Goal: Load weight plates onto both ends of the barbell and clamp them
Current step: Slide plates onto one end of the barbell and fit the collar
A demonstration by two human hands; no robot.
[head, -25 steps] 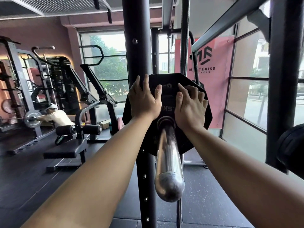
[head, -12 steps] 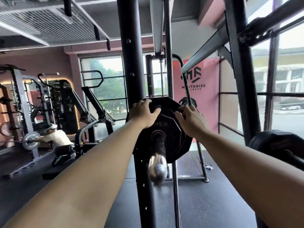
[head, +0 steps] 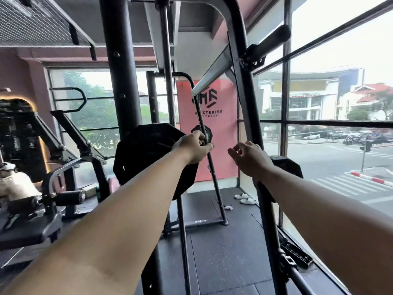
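A black weight plate (head: pixel 144 154) hangs on the barbell beside the rack's black upright (head: pixel 125 86); my left forearm hides the bar's end. My left hand (head: pixel 192 149) hovers at the plate's upper right rim with loosely curled fingers that hold nothing I can make out. To its right, my right hand (head: pixel 247 156) is in the air, fingers relaxed and empty. Just behind that hand a second black plate (head: pixel 286 167) sits on the right rack post (head: pixel 248 107). No clamp is in view.
A thin slanted bar with a small plate (head: pixel 205 134) stands behind my left hand, in front of a pink banner (head: pixel 221 124). A bench (head: pixel 32 231) and a person at a machine (head: pixel 12 184) are on the left. Big windows (head: pixel 340 145) run along the right. White slippers (head: pixel 244 199) lie on the floor.
Both hands have come off the plate's face and shifted right. My view has swung up and right, so the bar's end is now hidden behind my left forearm.
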